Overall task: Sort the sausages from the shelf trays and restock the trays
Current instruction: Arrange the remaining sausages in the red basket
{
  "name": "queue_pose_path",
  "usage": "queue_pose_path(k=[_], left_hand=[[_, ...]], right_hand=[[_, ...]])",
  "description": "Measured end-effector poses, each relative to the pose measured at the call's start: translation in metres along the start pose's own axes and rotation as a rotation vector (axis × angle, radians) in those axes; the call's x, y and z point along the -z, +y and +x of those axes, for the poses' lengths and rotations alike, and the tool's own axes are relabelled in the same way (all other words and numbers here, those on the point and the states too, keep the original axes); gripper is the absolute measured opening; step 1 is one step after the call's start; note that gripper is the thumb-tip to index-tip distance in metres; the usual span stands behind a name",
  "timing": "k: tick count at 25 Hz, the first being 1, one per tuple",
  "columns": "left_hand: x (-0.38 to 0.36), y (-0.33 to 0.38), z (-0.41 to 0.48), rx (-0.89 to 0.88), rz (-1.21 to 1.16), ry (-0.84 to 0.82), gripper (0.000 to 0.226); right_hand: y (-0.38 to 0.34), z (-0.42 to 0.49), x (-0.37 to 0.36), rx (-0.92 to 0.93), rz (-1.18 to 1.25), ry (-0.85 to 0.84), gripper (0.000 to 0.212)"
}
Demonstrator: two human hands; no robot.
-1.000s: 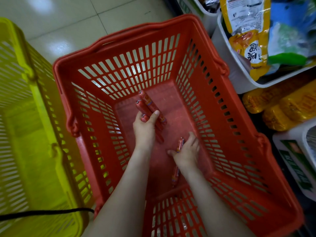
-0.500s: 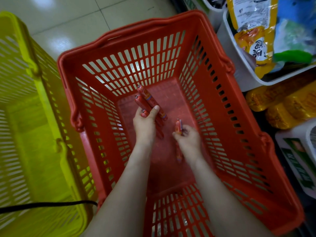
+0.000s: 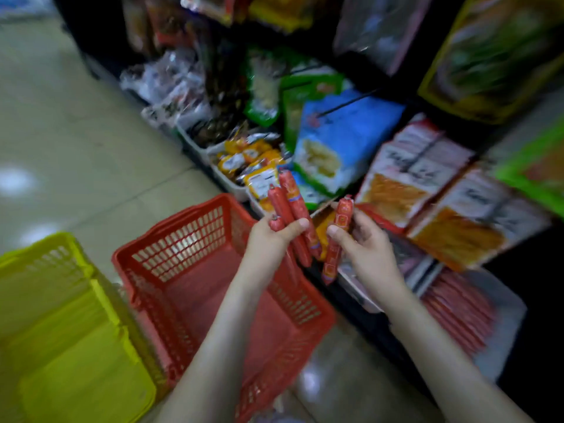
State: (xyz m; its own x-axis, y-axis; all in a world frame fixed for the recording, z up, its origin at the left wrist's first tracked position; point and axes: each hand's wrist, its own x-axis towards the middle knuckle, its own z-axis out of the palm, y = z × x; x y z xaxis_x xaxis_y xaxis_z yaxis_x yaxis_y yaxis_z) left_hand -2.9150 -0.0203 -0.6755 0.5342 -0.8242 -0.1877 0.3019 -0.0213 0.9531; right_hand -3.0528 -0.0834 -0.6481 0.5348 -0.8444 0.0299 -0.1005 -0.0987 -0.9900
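My left hand [image 3: 276, 236] grips a bunch of three red sausages [image 3: 290, 206], held upright above the far right corner of the red basket [image 3: 189, 239]. My right hand [image 3: 363, 242] holds a single red sausage [image 3: 338, 236] with an orange label, close beside the bunch. Both hands hover between the basket and the low shelf. A white shelf tray [image 3: 506, 328] packed with red sausages [image 3: 457, 309] lies to the right, below my right forearm. The basket's floor looks bare where I can see it. The whole view is blurred by motion.
A yellow basket [image 3: 61, 331] stands on the tiled floor left of the red one. The shelf holds white trays of snack packets [image 3: 253, 166], a blue bag [image 3: 341, 141] and orange-and-white packs [image 3: 427, 190]. Larger bags hang above.
Both hands have risen out of the red basket with their sausages and now sit in front of the shelf. The view has swung up from the basket to the shelf.
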Motion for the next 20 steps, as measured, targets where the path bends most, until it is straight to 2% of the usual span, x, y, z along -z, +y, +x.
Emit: queue_pose_path(k=[3,5,8,11,13,15,18,20], left_hand=[[-0.086,0.053,-0.058,-0.047,0.088,-0.277,0.011],[-0.142,0.069,-0.097,-0.015,0.104,-0.448,0.014],[-0.223,0.065,-0.159,0.069,0.19,-0.678,0.01],[-0.28,0.029,-0.219,0.151,0.284,-0.81,0.011],[-0.303,-0.018,-0.251,0.286,0.321,-0.833,0.012],[-0.311,-0.08,-0.266,0.442,0.4,-0.783,0.01],[-0.298,-0.183,-0.27,0.67,0.493,-0.622,0.006],[-0.284,-0.244,-0.269,0.834,0.508,-0.501,0.008]], right_hand=[[-0.065,-0.065,0.077,0.069,-0.104,0.127,0.028],[-0.088,-0.116,0.124,0.082,-0.163,0.228,0.028],[-0.099,-0.201,0.195,-0.001,-0.191,0.41,0.025],[-0.081,-0.276,0.246,-0.107,-0.26,0.503,0.031],[-0.045,-0.32,0.269,-0.209,-0.298,0.528,0.028],[0.008,-0.355,0.284,-0.353,-0.304,0.548,0.023],[0.096,-0.394,0.292,-0.596,-0.348,0.57,0.02],[0.15,-0.407,0.291,-0.717,-0.398,0.492,0.029]])
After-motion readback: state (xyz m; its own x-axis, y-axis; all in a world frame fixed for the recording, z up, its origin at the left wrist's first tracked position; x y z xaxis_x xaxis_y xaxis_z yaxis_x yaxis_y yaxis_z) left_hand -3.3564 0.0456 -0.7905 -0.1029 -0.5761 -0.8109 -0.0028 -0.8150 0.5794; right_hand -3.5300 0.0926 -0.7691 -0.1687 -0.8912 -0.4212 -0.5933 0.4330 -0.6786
